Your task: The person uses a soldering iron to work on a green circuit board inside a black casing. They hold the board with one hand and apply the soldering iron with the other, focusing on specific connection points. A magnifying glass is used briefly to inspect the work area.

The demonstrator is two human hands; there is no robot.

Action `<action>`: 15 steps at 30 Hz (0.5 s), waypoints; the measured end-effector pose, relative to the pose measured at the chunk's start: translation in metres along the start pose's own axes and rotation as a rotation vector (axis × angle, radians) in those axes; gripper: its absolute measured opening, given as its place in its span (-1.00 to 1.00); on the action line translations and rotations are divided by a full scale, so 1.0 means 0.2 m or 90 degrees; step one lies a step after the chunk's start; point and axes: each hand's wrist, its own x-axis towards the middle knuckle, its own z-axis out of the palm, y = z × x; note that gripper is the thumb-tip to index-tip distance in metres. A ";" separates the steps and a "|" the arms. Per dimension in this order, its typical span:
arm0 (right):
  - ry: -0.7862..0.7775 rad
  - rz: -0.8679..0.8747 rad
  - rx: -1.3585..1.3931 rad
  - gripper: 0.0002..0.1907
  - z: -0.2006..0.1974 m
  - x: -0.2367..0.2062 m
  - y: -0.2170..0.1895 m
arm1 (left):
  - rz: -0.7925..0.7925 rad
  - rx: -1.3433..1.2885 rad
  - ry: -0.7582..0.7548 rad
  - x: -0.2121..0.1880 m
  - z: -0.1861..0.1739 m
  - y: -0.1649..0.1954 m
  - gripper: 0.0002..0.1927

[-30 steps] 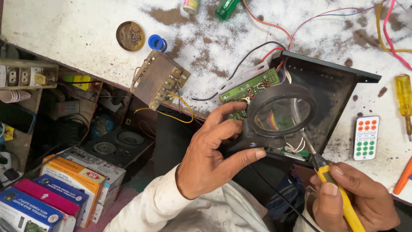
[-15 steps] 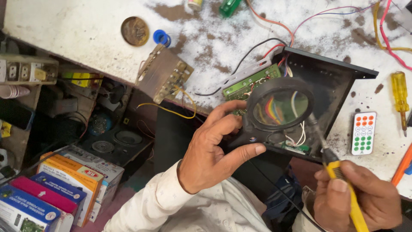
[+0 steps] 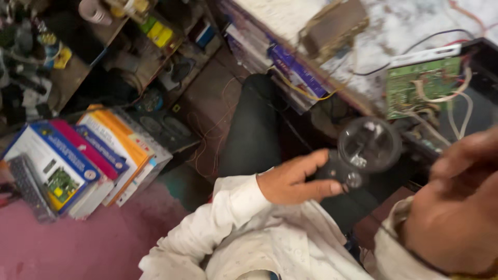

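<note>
My left hand (image 3: 290, 181) grips the black handle of a round magnifying glass (image 3: 368, 145), held low in front of the bench edge and below the green circuit board (image 3: 420, 85). The board, with white and coloured wires, leans out of an open black case (image 3: 485, 52) on the white worktable (image 3: 404, 26). Close to the camera at the right, my right hand (image 3: 456, 207) is blurred with its fingers curled. A sliver of the yellow screwdriver handle (image 3: 469, 277) shows under it at the bottom edge.
A brown wired component (image 3: 337, 26) sits at the table's edge. Colourful boxes (image 3: 67, 161) stand on the pink floor (image 3: 78, 243) at the left, beside a black speaker panel (image 3: 161, 129). Cluttered shelves of parts (image 3: 78, 46) fill the upper left.
The view has swung down and left, off the tabletop. My left hand lowered the magnifying glass away from the case. My right hand rose close to the camera and blurred.
</note>
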 end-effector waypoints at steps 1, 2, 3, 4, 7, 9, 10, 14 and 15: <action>-0.026 -0.008 -0.008 -0.69 0.04 0.01 -0.02 | 0.031 0.018 0.042 -0.05 -0.03 0.01 -0.58; -0.059 -0.014 -0.017 -0.69 0.06 0.02 -0.05 | 0.059 0.034 0.083 -0.09 -0.09 0.03 -0.58; -0.086 -0.023 -0.024 -0.70 0.09 0.03 -0.07 | 0.088 0.051 0.123 -0.13 -0.16 0.06 -0.58; -0.118 -0.031 -0.034 -0.70 0.12 0.05 -0.08 | 0.220 0.197 0.179 -0.18 -0.24 0.11 -0.61; -0.204 -0.068 -0.067 -0.71 0.24 0.11 -0.12 | 0.289 0.201 0.317 -0.29 -0.45 0.29 -0.43; -0.253 -0.094 -0.091 -0.72 0.35 0.16 -0.13 | 0.394 0.167 0.305 -0.34 -0.56 0.40 -0.58; -0.272 -0.107 -0.102 -0.73 0.42 0.18 -0.15 | 0.429 0.151 0.306 -0.37 -0.60 0.44 -0.63; -0.356 -0.166 -0.160 -0.74 0.73 0.26 -0.21 | 0.475 0.167 0.324 -0.42 -0.76 0.51 -0.65; -0.376 -0.183 -0.174 -0.75 0.82 0.28 -0.22 | 0.485 0.176 0.332 -0.42 -0.80 0.50 -0.66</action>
